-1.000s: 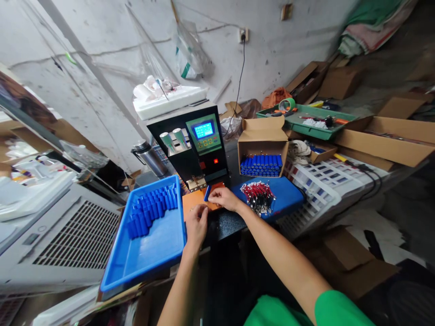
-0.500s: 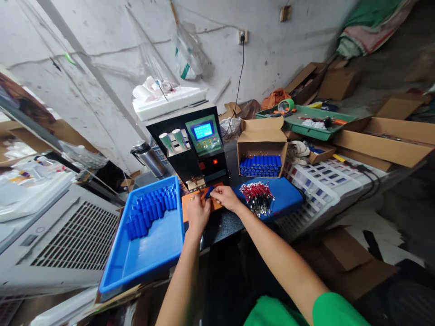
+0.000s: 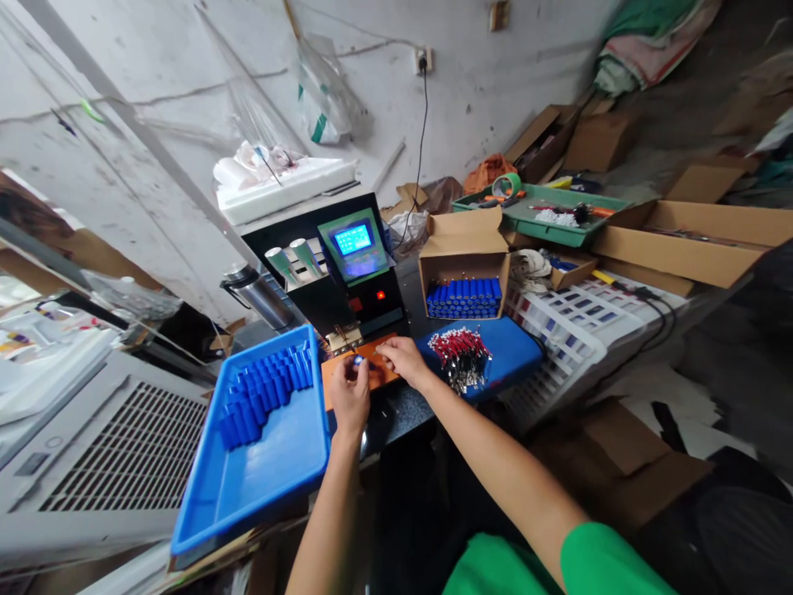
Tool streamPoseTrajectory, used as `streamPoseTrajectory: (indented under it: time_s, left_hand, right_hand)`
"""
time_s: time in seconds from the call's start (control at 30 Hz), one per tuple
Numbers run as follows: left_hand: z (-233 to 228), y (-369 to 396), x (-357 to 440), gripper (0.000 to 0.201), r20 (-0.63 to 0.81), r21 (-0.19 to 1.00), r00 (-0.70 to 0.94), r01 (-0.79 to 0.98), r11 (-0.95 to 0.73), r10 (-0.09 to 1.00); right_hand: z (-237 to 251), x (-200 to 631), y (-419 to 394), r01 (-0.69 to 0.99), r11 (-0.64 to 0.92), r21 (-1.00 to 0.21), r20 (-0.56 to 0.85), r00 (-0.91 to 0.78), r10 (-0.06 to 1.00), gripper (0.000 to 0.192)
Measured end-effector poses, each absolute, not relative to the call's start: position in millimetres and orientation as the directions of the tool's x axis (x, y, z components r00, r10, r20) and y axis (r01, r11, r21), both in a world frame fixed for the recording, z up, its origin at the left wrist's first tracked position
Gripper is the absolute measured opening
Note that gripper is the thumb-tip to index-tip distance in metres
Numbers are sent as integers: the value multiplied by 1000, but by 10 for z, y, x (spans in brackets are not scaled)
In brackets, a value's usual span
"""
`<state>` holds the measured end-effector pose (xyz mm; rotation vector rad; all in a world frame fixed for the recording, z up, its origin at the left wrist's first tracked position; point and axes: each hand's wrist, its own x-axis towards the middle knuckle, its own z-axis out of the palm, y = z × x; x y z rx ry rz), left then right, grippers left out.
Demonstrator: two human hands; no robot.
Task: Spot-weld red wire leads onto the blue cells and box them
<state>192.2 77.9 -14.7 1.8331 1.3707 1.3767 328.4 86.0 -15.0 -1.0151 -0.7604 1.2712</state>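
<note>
My left hand [image 3: 350, 392] is closed around a blue cylindrical battery [image 3: 358, 360], one end of which shows between thumb and fingers. It is over the orange board [image 3: 327, 376], in front of the spot welder's electrodes [image 3: 344, 337]. To its right, my right hand [image 3: 402, 360] has its thumb and fingertips pinched together over the same board; whatever is between them is too small to make out. The black spot welder [image 3: 372, 318] stands right behind both hands, its blue screen [image 3: 353, 239] lit. A bundle of red and black wire leads [image 3: 462, 359] lies right of my right hand.
At left, a blue tray [image 3: 276, 475] holds several rows of upright blue batteries [image 3: 263, 388]. An open cardboard box [image 3: 462, 225] of stacked batteries stands behind the blue pad [image 3: 517, 351]. A steel flask [image 3: 263, 299], a white basket [image 3: 557, 330] and a green tray [image 3: 582, 235] surround the workspace.
My hands have come apart slightly, and the battery, which lay between both hands, is now turned end-up in my left hand. The whole view has shifted a little.
</note>
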Motion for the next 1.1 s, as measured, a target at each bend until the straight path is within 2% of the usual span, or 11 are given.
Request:
streamPoseTrajectory:
  time_s: [0.17, 0.37, 0.63, 0.93, 1.1]
  left_hand:
    - [-134, 796, 1875, 30, 484, 802, -8, 405, -439, 875]
    - [-197, 858, 1880, 32, 396, 871, 32, 303, -386, 918]
    - [-281, 901, 1864, 39, 259, 931, 45, 255, -262, 965]
    - [-328, 916, 1825, 38, 328, 858, 64, 398, -326, 943]
    - [-322, 919, 1839, 39, 328, 848, 40, 427, -313, 944]
  right_hand:
    - [-49, 3318, 855, -360, -51, -932, -117, 166, 979, 24]
    - [-47, 3312, 875, -388, -18, -921, -103, 199, 975, 24]
    - [-80, 3209, 916, -394, 10, -919, -83, 219, 972, 27]
    - [-113, 3056, 948, -427, 64, -902, -39, 230, 973, 27]
    - [-170, 3015, 972, -356, 65, -932, -18, 225, 974, 32]
